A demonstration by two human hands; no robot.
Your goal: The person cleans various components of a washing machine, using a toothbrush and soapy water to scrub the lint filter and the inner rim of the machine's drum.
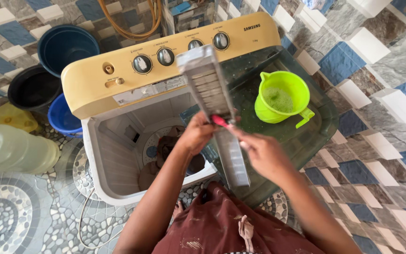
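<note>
- Hands mid-frame: left hand (197, 134) wraps the long grey filter panel (212, 101); right hand (259, 153) pinches a red brush (220, 122) against it
- we'd keep strokes short, panel steady over the open tub (118, 155)

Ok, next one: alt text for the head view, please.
Both hands, left hand and right hand, hold a long grey slatted filter panel and a small red-handled tool above an open twin-tub washing machine. A green jug of suds sits on its closed lid.
</note>
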